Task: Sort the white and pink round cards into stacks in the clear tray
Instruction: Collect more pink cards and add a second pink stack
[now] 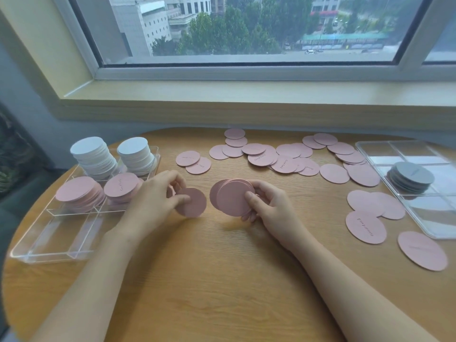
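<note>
At frame centre my right hand [265,206] grips a pink card stack [232,197]; my left hand [158,193] pinches one pink card [193,203]. I judge them light, thin, slippery: pinch by the rims.

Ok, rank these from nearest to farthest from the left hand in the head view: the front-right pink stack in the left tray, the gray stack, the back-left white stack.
From the left hand:
1. Front-right pink stack, just beside it, left.
2. Back-left white stack, the tray's far corner.
3. Gray stack, far right, in the other tray.
</note>
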Action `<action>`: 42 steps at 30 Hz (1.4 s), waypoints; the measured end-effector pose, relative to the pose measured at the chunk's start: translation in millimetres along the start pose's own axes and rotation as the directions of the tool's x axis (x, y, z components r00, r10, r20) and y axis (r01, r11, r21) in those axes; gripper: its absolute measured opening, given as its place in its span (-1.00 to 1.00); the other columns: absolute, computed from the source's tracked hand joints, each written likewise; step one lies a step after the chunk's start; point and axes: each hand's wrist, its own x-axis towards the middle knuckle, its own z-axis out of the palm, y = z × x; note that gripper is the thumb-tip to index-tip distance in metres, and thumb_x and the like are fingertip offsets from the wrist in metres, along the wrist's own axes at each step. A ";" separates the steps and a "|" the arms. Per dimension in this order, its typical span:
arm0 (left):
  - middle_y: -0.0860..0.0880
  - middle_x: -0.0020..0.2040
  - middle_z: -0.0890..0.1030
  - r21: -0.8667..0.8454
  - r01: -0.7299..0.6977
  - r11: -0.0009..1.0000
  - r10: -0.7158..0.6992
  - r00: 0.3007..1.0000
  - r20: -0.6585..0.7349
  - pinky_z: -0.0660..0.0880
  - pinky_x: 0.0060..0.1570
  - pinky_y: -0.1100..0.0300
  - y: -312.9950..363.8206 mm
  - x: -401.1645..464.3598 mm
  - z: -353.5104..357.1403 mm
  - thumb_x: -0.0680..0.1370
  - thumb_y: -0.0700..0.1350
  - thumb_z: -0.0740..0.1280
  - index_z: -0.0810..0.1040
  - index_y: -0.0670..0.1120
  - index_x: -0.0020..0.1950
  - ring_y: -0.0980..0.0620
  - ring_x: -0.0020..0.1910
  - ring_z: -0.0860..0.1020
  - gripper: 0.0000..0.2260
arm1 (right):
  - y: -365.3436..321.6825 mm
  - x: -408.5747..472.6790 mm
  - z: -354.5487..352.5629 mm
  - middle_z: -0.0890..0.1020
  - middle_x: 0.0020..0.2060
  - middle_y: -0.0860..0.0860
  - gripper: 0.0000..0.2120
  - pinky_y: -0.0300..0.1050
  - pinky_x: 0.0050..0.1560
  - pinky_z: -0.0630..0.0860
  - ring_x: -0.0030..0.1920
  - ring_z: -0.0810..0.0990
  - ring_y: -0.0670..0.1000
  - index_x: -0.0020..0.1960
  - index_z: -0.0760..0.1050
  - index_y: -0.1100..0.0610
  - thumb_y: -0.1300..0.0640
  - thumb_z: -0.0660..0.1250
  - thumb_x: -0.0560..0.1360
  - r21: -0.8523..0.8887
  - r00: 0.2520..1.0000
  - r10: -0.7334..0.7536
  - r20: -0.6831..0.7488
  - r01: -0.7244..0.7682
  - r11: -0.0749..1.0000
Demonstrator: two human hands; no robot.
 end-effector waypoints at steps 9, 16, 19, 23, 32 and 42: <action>-0.01 -0.24 0.66 -0.542 0.025 0.840 0.064 0.987 0.145 0.52 -0.20 0.24 31.5 1.6 31.0 0.59 -0.28 0.40 0.68 -0.10 0.01 0.12 -0.26 0.57 -0.89 | 1.8 3.0 -0.2 0.67 -0.23 -0.02 -0.83 0.04 -0.34 0.49 -0.39 0.59 0.03 0.18 0.56 0.14 0.27 0.27 0.63 0.008 0.998 0.006 -0.055 -0.006 1.000; -0.01 -0.24 0.62 -0.536 0.022 0.844 0.136 0.958 0.253 0.50 -0.14 0.31 36.2 6.3 39.2 0.68 -0.25 0.26 0.69 -0.20 0.03 0.18 -0.25 0.52 -0.80 | 5.2 5.8 -2.1 0.70 -0.07 0.10 -0.79 0.06 -0.35 0.47 -0.35 0.60 0.15 0.22 0.55 0.15 0.30 0.26 0.63 0.110 0.997 0.023 -0.078 -0.014 0.994; 0.07 -0.25 0.59 -0.498 0.014 0.867 0.149 0.946 0.287 0.46 -0.14 0.37 38.4 5.7 41.8 0.70 -0.20 0.22 0.67 -0.18 -0.03 0.21 -0.27 0.49 -0.75 | 6.5 6.4 -3.8 0.71 -0.08 0.07 -0.76 0.07 -0.33 0.47 -0.36 0.59 0.14 0.27 0.54 0.16 0.29 0.28 0.63 0.147 0.997 0.036 -0.075 -0.025 0.989; 0.24 -0.11 0.62 -0.310 -0.104 0.945 0.170 0.966 0.194 0.42 0.04 0.37 21.4 4.9 41.1 0.70 -0.13 0.26 0.66 0.19 0.11 0.25 -0.09 0.51 -0.75 | 6.9 6.7 -3.3 0.70 -0.02 0.11 -0.78 0.07 -0.31 0.48 -0.38 0.59 0.10 0.25 0.53 0.15 0.28 0.32 0.61 0.149 0.998 0.021 -0.067 -0.011 0.989; 0.08 0.56 0.32 0.624 0.013 0.781 -0.161 0.970 0.180 0.16 0.47 0.04 -10.1 13.0 -4.4 0.56 -0.31 0.16 0.22 0.07 0.62 -0.02 0.52 0.25 -0.36 | 6.4 5.8 -2.7 0.68 0.00 0.14 -0.78 0.09 -0.29 0.47 -0.37 0.59 0.11 0.24 0.52 0.14 0.28 0.31 0.62 0.136 0.998 0.032 -0.060 -0.023 0.990; 0.07 0.31 0.36 0.554 0.009 0.832 -0.174 0.954 0.245 0.36 0.31 0.08 -17.4 26.1 -12.5 0.52 -0.20 0.42 0.35 0.14 0.48 0.01 0.33 0.35 -0.41 | 6.0 4.3 -2.8 0.68 -0.02 0.15 -0.78 0.03 -0.33 0.49 -0.37 0.61 0.11 0.25 0.52 0.16 0.26 0.32 0.62 0.120 0.998 0.026 -0.054 -0.020 0.993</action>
